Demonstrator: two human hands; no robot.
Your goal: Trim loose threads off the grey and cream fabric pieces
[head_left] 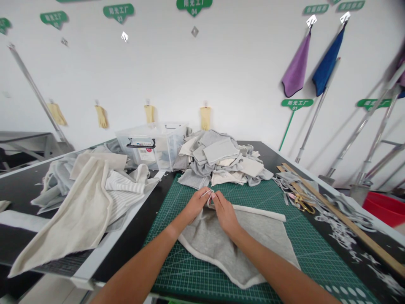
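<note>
The left hand and right hand are pinching the far, pale-edged side of a gray fabric piece, their fingertips close together. The piece is lying on a green gridded cutting mat, toward the near edge of the tabletop. Fabric scraps are sitting heaped toward the far edge; gold-handled scissors are resting near the right edge.

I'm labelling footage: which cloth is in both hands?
The pale-edged grey cloth spread on the green mat: left hand and right hand pinch its far edge; heaped cloths lie unheld.
</note>
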